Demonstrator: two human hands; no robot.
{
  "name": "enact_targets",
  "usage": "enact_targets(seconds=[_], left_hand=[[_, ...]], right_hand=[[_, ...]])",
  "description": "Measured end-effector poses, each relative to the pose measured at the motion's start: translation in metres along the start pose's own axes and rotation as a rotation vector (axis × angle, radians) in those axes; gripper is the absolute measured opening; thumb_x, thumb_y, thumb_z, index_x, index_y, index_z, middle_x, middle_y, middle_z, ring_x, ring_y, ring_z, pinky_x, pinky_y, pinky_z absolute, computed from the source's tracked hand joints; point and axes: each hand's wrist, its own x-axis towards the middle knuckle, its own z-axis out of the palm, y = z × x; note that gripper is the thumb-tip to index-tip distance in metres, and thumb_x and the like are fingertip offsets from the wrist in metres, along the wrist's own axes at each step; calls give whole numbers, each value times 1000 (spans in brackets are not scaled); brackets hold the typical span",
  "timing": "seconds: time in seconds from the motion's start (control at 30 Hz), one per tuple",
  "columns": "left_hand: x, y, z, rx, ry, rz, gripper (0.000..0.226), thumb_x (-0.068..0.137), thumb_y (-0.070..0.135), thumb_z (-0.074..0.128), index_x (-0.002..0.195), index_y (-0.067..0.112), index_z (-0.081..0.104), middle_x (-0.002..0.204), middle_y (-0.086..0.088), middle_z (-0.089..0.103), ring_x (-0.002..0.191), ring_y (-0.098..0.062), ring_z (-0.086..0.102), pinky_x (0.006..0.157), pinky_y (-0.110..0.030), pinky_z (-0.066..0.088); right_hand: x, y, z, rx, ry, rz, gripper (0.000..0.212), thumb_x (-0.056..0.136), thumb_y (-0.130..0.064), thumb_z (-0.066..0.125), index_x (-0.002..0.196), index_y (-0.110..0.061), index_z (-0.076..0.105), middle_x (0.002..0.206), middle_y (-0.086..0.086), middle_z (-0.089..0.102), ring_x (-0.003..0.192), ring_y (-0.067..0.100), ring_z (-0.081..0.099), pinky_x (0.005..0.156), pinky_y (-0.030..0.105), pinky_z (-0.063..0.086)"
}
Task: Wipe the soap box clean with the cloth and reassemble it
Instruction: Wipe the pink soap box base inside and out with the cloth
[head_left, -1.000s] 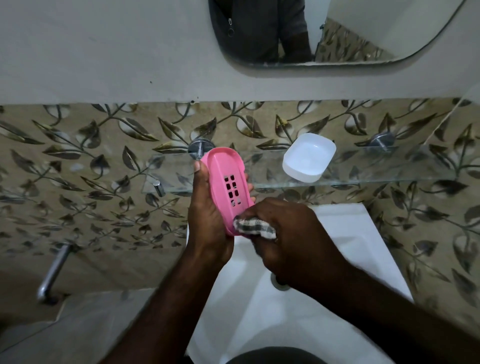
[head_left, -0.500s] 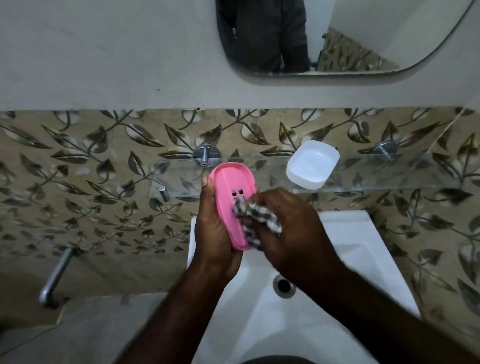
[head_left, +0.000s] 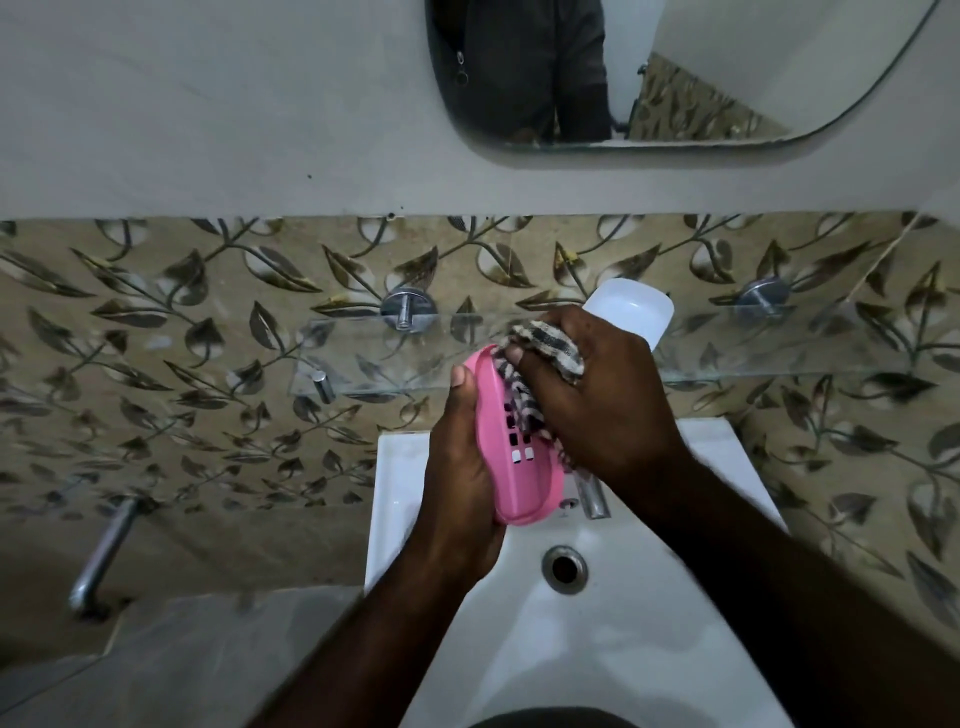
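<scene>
Two hands over the washbasin (head_left: 649, 649): left hand (head_left: 457, 483) fingers grasp the pink slotted soap tray (head_left: 524, 483); right hand (head_left: 597, 400) fingers clench the checked cloth (head_left: 553, 345) onto it, partly hiding the white soap-box base (head_left: 636, 306) on the glass shelf (head_left: 374, 358)

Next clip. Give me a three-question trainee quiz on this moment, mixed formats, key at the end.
1. True or false: the left hand holds the pink slotted tray.
2. Where does the white soap box half sit? A) in the sink B) on the glass shelf C) on the floor
3. Fill in: the right hand presses the ____ against the tray.
Key: 1 true; 2 B; 3 checked cloth.
</scene>
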Motion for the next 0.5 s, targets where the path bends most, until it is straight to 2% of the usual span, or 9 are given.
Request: enact_targets(seconds=[0.1,0.13,0.23,0.3,0.4,0.5], left_hand=[[0,-3,-7,106,13,33,59,86,63,42,119,20,65,108,-9,73,96,-24,70,81,-40,56],[-1,-6,-9,135,14,31,59,85,65,44,118,22,66,109,-10,72,96,-26,69,82,-43,55],[-3,-12,-10,185,26,10,59,84,66,45,118,23,66,110,-11,72,100,-29,69,89,-49,54],[-1,-13,-8,227,26,14,62,80,68,46,119,23,66,113,-9,72,104,-27,68,91,-48,52],[5,-9,-4,238,-8,-3,56,86,61,44,119,21,65,114,-6,72,108,-22,67,93,-41,50],[7,-3,-6,191,-11,-5,53,85,53,41,115,17,66,111,-8,73,107,-25,67,95,-46,50]], right_hand=[[-8,13,0,11,-3,136,18,90,-30,69,80,-25,56,70,-16,60,69,-6,58,60,8,40],[-11,16,0,26,-13,171,20,90,-29,70,77,-25,54,68,-15,59,67,-9,57,57,5,38],[-14,22,-1,66,-33,241,25,89,-28,71,72,-24,53,65,-11,59,65,-7,58,54,6,37],[-12,18,-4,144,-24,265,20,89,-27,71,74,-20,59,67,-7,63,64,0,60,58,15,41],[-10,0,-5,177,-47,174,11,89,-22,71,83,-15,65,73,-6,67,69,5,63,62,20,48],[-10,-10,-2,173,-95,65,6,88,-23,71,87,-19,66,76,-11,69,72,2,65,66,20,50]])
